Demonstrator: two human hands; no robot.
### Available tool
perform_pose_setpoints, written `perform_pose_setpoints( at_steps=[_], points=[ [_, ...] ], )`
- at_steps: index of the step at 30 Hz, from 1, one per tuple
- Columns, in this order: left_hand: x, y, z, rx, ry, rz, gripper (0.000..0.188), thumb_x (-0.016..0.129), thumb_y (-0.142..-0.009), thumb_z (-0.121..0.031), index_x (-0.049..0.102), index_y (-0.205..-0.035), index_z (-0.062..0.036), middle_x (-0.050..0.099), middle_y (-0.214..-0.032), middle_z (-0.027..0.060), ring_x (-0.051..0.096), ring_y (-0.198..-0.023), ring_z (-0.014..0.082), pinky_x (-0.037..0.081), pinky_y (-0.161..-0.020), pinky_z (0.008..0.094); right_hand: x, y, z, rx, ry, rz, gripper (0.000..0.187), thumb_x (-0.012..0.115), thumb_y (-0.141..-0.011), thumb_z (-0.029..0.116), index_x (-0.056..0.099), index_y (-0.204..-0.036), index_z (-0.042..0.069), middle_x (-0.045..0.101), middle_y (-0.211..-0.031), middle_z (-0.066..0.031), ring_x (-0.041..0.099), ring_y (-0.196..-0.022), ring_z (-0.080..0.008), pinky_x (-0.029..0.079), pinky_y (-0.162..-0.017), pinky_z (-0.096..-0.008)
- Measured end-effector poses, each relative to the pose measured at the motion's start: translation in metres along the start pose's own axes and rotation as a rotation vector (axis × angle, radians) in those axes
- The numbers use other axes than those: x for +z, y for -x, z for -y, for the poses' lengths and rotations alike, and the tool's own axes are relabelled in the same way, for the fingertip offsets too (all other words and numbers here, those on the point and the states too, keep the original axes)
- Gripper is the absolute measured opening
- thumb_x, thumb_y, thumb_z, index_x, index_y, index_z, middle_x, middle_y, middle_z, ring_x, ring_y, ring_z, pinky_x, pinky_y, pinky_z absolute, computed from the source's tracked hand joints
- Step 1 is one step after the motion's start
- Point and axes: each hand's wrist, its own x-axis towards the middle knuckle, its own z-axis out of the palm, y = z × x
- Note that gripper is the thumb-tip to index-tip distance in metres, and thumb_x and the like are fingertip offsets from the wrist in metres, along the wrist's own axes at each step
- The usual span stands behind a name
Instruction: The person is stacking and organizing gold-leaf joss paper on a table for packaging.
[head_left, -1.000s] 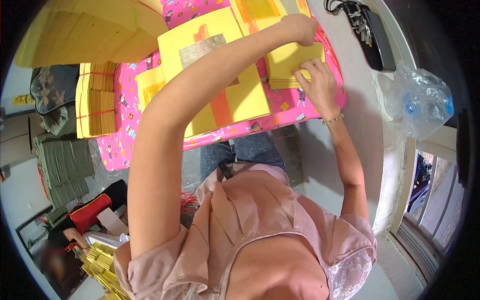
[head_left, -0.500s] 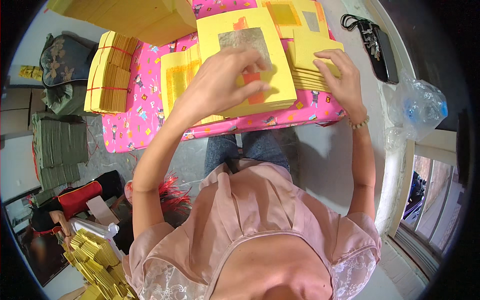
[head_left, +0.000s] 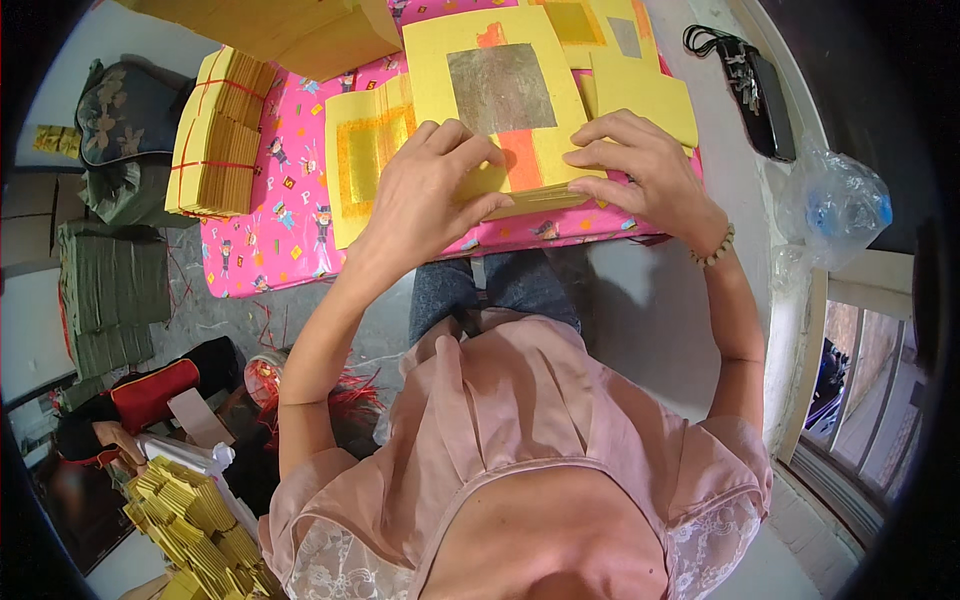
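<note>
A stack of yellow paper sheets (head_left: 430, 100) lies in front of me; its top sheet has a dull silver square and orange-red patches. My left hand (head_left: 430, 185) is closed at the stack's near left part, thumb low along the front edge and fingers bent over the top. At the near right corner, my right hand (head_left: 645, 165) grips the same stack, fingers on top and thumb against the edge. Left of it lies another yellow stack (head_left: 385, 115) with a gold square. Plain folded yellow paper (head_left: 645, 95) sits beyond my right hand.
A pink patterned cloth (head_left: 290, 255) covers the table. Tied yellow bundles (head_left: 215, 130) stand at the left, near a large yellow block (head_left: 290, 40). A black pouch with keys (head_left: 755, 100) and a plastic bag (head_left: 845, 205) lie right. Another person's hand (head_left: 120, 440) shows lower left.
My left hand has come down from above the top sheet to the stack's near edge. My right hand has moved from the folded yellow paper to the stack's near right corner.
</note>
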Motion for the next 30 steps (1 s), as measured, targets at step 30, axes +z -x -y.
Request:
perform_pose_setpoints(
  at_steps=[30],
  points=[
    [-0.0014,-0.0041,0.0055,-0.037,0.113,-0.022,0.027,0.079,-0.081,-0.03,0.073,-0.097,-0.0093,0.062,-0.086,0.0108,0.06,-0.082,0.0316,0.048,-0.072,0.0417,0.0027,-0.0085,-0.008,0.085,-0.228,-0.009,0.014,0.074,-0.087,0.016,0.073,-0.083,0.002,0.068,-0.083,-0.0063,0.064,-0.078,-0.0238,0.05,-0.07,-0.0353]
  ],
)
